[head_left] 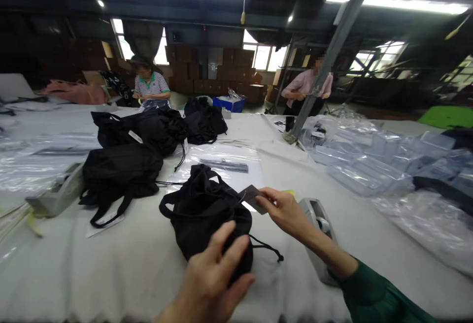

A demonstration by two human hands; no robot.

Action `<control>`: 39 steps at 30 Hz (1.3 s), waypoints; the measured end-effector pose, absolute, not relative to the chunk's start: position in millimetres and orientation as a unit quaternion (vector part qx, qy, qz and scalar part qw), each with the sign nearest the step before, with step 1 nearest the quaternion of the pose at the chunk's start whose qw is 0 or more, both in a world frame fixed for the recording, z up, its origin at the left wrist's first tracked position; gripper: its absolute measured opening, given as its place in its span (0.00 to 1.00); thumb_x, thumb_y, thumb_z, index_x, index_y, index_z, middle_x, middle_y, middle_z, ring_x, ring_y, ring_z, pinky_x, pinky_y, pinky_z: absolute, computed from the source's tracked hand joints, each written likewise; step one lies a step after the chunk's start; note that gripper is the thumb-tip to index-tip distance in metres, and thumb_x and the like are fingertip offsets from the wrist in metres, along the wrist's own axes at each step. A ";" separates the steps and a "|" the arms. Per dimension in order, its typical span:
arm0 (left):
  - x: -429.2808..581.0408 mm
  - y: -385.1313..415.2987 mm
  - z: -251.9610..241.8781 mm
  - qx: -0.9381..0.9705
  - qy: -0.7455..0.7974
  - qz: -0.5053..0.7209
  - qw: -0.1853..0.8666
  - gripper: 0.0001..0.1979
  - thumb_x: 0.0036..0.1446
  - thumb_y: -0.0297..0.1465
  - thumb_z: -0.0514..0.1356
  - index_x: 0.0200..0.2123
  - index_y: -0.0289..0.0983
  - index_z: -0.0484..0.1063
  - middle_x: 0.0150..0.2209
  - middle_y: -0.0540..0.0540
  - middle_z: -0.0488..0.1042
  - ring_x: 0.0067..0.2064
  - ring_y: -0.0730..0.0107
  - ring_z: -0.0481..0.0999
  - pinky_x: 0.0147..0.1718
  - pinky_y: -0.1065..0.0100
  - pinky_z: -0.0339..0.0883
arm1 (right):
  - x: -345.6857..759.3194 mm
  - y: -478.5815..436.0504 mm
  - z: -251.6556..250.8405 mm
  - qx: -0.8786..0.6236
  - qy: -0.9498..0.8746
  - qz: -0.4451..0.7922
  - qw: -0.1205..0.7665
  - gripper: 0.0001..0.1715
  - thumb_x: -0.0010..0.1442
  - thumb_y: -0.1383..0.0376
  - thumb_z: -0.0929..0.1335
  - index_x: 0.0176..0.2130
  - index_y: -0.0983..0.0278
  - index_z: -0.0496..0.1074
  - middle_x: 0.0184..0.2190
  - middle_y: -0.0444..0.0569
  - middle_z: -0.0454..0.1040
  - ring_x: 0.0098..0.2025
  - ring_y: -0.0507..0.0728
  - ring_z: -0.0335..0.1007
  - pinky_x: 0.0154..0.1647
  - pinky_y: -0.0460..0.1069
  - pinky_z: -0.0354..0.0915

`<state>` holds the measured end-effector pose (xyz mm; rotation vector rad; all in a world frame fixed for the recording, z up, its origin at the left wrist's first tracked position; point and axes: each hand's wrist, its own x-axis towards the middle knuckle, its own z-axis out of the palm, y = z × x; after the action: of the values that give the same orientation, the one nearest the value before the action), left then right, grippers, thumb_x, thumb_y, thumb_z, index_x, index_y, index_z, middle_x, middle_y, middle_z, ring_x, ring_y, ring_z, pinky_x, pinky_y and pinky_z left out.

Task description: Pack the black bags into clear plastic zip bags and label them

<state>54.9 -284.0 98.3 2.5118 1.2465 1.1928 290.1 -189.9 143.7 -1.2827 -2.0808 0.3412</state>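
Note:
A black drawstring bag (201,209) lies crumpled on the white table (129,264) right in front of me. My left hand (214,278) grips the bag's near end, fingers wrapped round the fabric. My right hand (284,209) is closed in a pinch on a small grey card tag (251,196) at the bag's top edge. The bag's cord trails off to the right near my right wrist.
A grey tape dispenser (320,224) stands under my right forearm; another sits at the left (55,195). More black bags (140,145) are piled behind. Clear plastic sleeves (369,165) cover the right side. Two people (151,86) work at the far edge.

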 end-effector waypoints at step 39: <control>-38.3 -296.0 99.1 0.583 0.685 0.396 0.185 0.41 0.52 0.42 0.64 0.65 0.42 0.50 0.46 0.40 0.77 0.47 0.49 0.77 0.47 0.51 0.69 | 160.1 -121.4 175.4 0.051 -0.907 -0.260 0.327 0.13 0.65 0.73 0.62 0.47 0.69 0.71 0.40 0.56 0.79 0.32 0.55 0.71 0.28 0.51 0.64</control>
<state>-38.3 -296.0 99.1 1.6419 1.9315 1.1168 160.1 -121.4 175.4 0.1332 -2.3757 -0.6810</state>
